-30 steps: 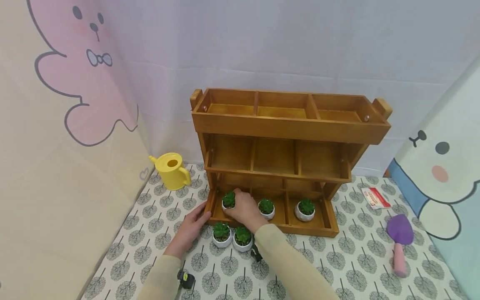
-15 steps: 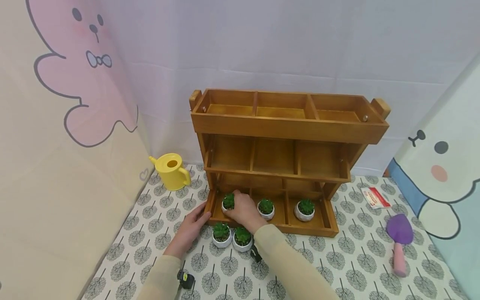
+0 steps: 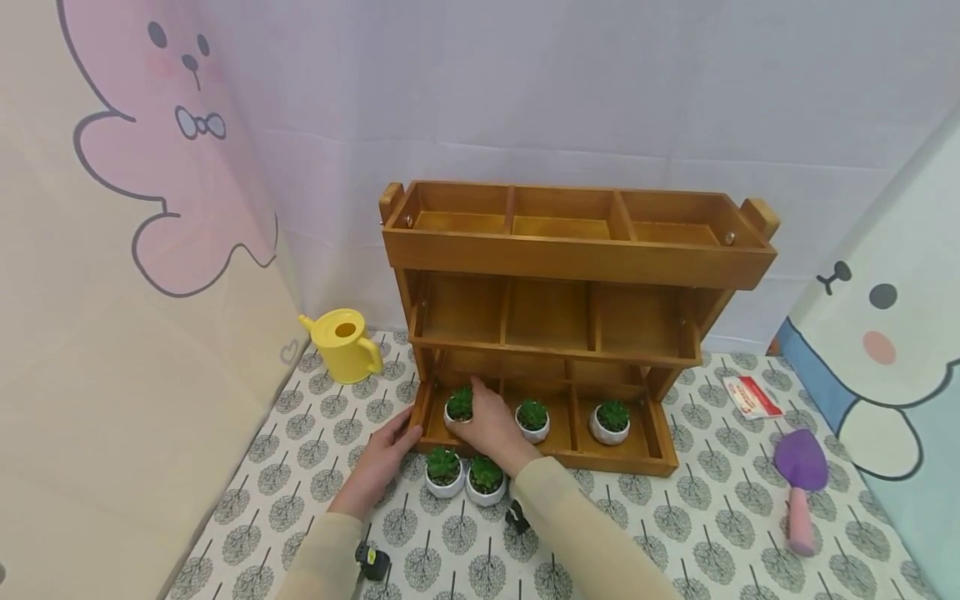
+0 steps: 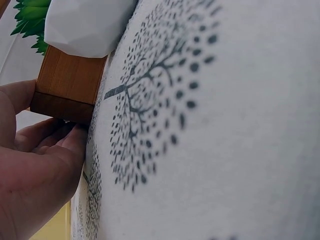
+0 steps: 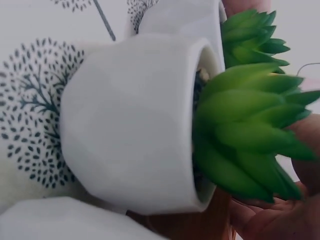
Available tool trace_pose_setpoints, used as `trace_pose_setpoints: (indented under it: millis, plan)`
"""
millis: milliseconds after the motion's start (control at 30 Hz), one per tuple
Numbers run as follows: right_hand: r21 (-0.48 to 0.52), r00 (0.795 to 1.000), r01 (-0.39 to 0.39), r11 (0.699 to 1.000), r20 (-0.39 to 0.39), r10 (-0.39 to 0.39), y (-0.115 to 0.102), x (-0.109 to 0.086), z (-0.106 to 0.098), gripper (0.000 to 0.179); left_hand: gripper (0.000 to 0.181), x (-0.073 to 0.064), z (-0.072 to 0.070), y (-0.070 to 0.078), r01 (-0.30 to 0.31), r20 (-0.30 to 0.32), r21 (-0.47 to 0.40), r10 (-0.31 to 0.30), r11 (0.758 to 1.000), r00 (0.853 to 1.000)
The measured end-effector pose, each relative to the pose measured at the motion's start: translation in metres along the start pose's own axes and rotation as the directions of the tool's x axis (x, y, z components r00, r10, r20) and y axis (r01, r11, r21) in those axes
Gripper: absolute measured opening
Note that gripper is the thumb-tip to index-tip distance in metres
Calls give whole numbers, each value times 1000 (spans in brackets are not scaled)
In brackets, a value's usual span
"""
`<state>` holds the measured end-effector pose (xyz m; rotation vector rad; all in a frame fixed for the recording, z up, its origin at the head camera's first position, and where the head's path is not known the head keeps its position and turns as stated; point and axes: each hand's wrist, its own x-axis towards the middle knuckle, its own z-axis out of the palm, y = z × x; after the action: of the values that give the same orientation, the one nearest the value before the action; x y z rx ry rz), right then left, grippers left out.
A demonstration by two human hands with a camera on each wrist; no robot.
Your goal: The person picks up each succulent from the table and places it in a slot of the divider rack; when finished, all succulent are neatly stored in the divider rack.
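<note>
Gripping the potted succulent (image 3: 458,407) at the rack's (image 3: 577,257) eight o'clock: right hand (image 3: 491,422). Handling: likely light, rigid; grasp its sides. Left hand (image 3: 377,461): pinching rack corner.

No lettering can be read; 1 red-and-white card (image 3: 752,397) bears marks (too small to make out).

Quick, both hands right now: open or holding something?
Left hand: gripping the wooden shelf at its lower left front corner.
Right hand: holding the shelf's leftmost potted succulent.
</note>
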<state>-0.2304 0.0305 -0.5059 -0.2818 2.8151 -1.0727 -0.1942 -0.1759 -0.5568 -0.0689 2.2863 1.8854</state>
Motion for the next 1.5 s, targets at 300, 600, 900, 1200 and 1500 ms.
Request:
trace_pose_setpoints:
  millis: [300,600,900,1200,1500]
  plan:
    - [46,999,54,998,0,-54,3,-14,-9,93,57,2,0,-2,4,-12,7,-4,1000,1000]
    - [61,992,129,990,0,-129,10,-31,-16,91,57,2,0,-1,12,-11,10,-12,1000,1000]
    - [29,989,145,989,-3,-145,15,-52,-26,82,58,0,0,0,0,-12,28,1,1000,1000]
    - [65,981,195,979,5,-195,24,-68,-34,64,58,1,0,-1,2,-11,19,-2,1000,1000]
    - [100,981,195,976,-13,-195,32,-85,-48,53,60,0,0,-2,0,-18,40,1,999,1000]
